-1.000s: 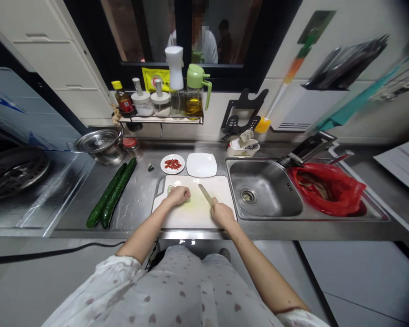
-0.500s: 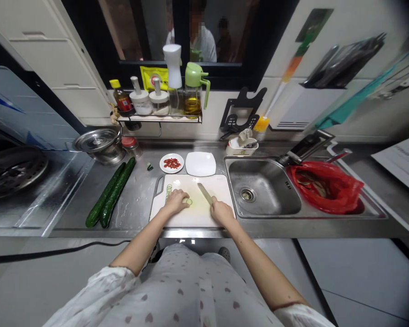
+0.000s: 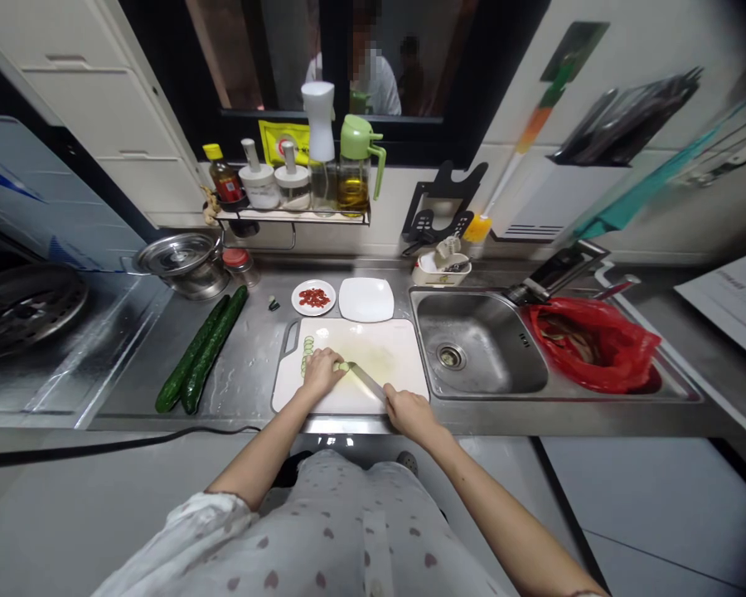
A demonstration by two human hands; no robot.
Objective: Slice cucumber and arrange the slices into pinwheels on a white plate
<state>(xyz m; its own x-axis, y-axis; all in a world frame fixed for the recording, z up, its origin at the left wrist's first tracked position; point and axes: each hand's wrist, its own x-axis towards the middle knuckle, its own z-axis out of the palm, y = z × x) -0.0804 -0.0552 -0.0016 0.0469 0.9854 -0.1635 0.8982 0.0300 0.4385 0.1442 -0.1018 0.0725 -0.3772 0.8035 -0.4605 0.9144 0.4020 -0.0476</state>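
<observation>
On the white cutting board (image 3: 373,402), my left hand (image 3: 323,371) is closed on a small cucumber piece (image 3: 344,366), its fingertips at the near end. My right hand (image 3: 409,409) grips the handle of a kitchen knife (image 3: 368,381). The blade points up and left, its tip end beside the cucumber piece; whether it touches cannot be made out. Several thin cucumber slices (image 3: 308,344) lie in a row along the board's left side, partly hidden by my left hand. Behind the board are a square white plate (image 3: 366,299) and a round plate with chopped red pieces (image 3: 314,298).
Two whole cucumbers (image 3: 206,352) lie left of the board. A steel pot (image 3: 186,269) and a red-lidded jar (image 3: 240,267) stand behind them. To the right is a sink (image 3: 481,340) with a red plastic bag (image 3: 603,344). A condiment rack (image 3: 298,215) hangs at the back.
The knife has swung down and left, from lying apart on the right to beside the cucumber piece. My right hand has shifted slightly nearer to me. My left hand stays at the piece.
</observation>
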